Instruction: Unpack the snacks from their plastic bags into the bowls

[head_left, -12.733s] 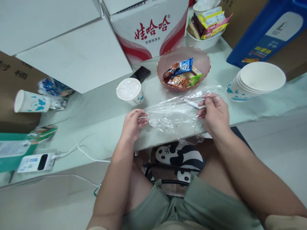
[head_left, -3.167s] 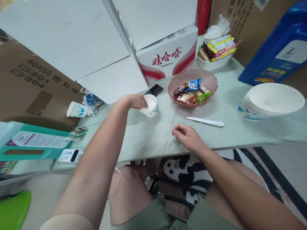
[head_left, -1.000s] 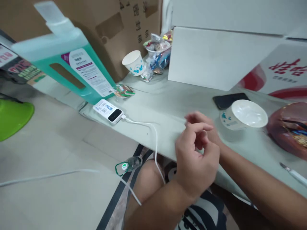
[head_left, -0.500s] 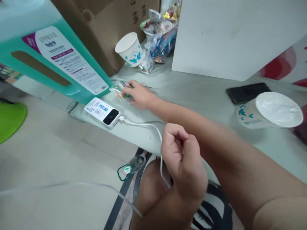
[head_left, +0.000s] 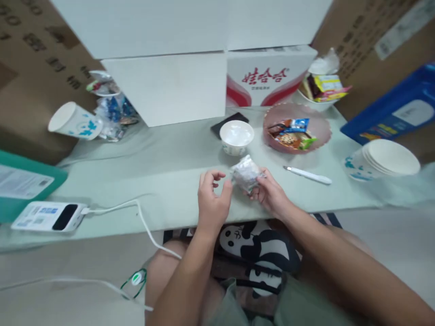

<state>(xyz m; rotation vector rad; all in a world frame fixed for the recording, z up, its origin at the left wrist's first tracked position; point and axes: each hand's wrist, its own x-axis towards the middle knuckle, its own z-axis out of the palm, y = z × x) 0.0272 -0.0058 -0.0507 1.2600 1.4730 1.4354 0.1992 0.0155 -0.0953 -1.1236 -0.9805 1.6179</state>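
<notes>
With the silvery packet as dial centre and 12 o'clock pointing away from the person, the right hand pinches the packet between thumb and fingers at its 4 o'clock corner, positioning it over the front part of the pale green table. The left hand sits at 8 o'clock, just beside the packet, its thumb spread from the curled fingers; contact between thumb and packet cannot be determined. The paper cup stands at 11 o'clock, the pink bowl between 1 and 2, the white-handled knife at 3.
</notes>
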